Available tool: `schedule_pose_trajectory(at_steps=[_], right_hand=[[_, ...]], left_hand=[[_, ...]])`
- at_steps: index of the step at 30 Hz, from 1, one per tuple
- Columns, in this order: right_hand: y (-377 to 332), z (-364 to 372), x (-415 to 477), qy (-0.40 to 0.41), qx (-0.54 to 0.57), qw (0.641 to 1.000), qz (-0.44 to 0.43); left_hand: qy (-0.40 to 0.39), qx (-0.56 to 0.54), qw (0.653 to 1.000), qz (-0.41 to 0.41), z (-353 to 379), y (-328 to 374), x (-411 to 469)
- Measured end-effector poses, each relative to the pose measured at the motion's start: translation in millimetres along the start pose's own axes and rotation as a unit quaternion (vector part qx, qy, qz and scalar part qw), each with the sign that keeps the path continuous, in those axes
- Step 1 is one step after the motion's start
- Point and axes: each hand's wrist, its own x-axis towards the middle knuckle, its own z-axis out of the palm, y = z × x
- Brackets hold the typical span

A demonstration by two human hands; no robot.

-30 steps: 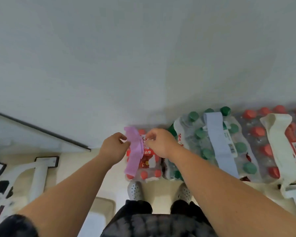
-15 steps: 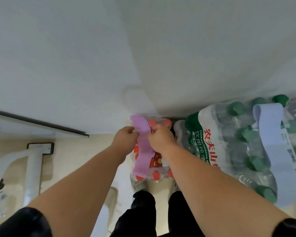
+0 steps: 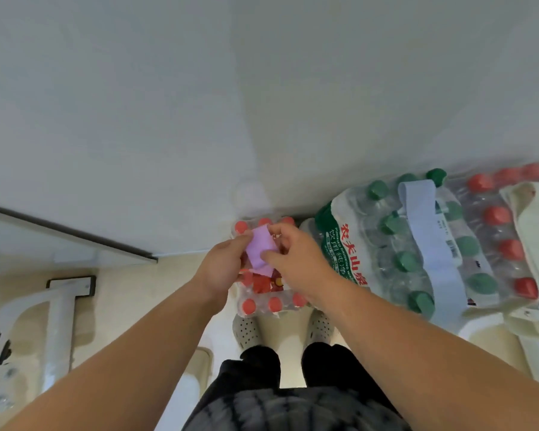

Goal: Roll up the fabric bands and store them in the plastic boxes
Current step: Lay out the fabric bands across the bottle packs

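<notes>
The green-capped bottle pack (image 3: 383,253) is the biggest thing here, shrink-wrapped and set against the wall. A large red-capped pack (image 3: 498,241) lies right of it, and a small red-capped pack (image 3: 263,303) just left of it. A pale blue band (image 3: 430,244) is draped lengthwise over the green-capped pack, and a cream band (image 3: 532,237) over the pack to its right. No plastic box shows.

Left of the green-capped pack, above the small pack, both hands hold the purple band (image 3: 260,251). The left hand (image 3: 220,269) grips its left edge with curled fingers (image 3: 245,239). The right hand (image 3: 299,262) pinches it, thumb on the near face and index finger over the top edge. The band looks doubled over or partly rolled, with a loose end showing just below.

The band is likely very light, soft and floppy, perhaps stretchy, so a roll would spring open if let go. It seems best held by the side edges of the wound part, with the thumbs pressing the coil flat while the loose end feeds in. The draped bands could each be lifted by one end.
</notes>
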Motion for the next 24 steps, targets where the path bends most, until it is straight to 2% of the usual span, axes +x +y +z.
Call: schedule_pose_trajectory(at_steps=[2, 5, 8, 11, 15, 20, 24], right_hand=[[-14.7, -16.0, -31.8, -0.004, 0.005, 1.0, -0.018], [-30.7, -37.3, -74.6, 0.009, -0.046, 0.997, -0.056], [-41.9, -57.1, -106.2, 0.007, -0.039, 0.996, -0.08], [-49.5, -87.1, -126.7, 0.031, -0.013, 0.994, -0.104], [-46.3, -136.3, -146.8, 0.064, 0.023, 0.991, -0.115], [-17.4, -202.8, -173.7, 0.031, 0.071, 0.989, -0.126], [16.1, -263.0, -194.5, -0.021, 0.088, 0.992, -0.093]], left_hand=[[-0.022, -0.022, 0.999, 0.012, 7.6, 10.0, -24.0], [-0.04, -0.108, 0.993, 0.038, 21.4, 21.5, -50.2], [-0.04, -0.232, 0.97, 0.063, 38.3, 33.7, -66.4], [-0.032, -0.295, 0.951, 0.087, 61.7, 51.1, -79.9], [-0.06, -0.263, 0.954, 0.13, 104.9, 76.2, -96.7], [-0.06, -0.197, 0.965, 0.163, 178.6, 95.6, -111.7], [-0.047, -0.143, 0.968, 0.201, 245.3, 103.4, -120.1]])
